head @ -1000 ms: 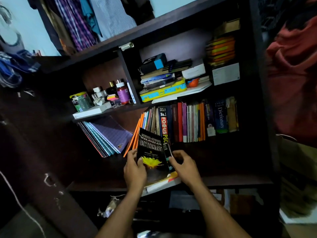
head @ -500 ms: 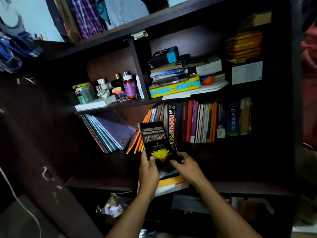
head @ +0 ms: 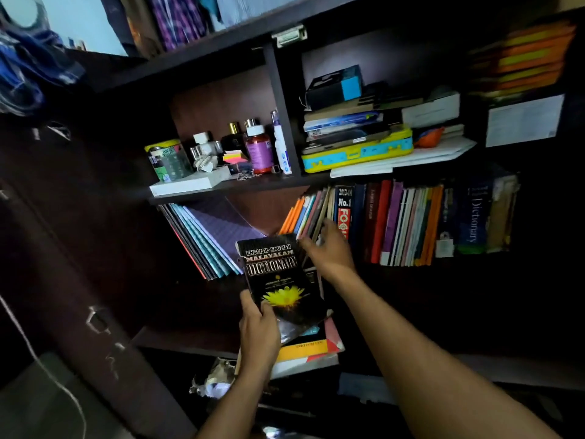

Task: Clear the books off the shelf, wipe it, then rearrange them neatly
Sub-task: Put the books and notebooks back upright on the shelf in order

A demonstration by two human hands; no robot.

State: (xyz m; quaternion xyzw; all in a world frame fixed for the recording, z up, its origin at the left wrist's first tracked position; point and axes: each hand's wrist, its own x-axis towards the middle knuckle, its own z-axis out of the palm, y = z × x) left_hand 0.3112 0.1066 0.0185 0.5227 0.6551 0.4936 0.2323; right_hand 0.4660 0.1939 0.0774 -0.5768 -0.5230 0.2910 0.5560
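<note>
At the shelf's front edge, the left hand grips the dictionary's lower corner; thick, glossy and stiff, it looks heavy enough to want support under the spine. Behind, the right hand reaches with loosely spread fingers into the leaning paperbacks, thin and floppy.

The dark wooden shelf carries a row of upright books and leaning notebooks.
</note>
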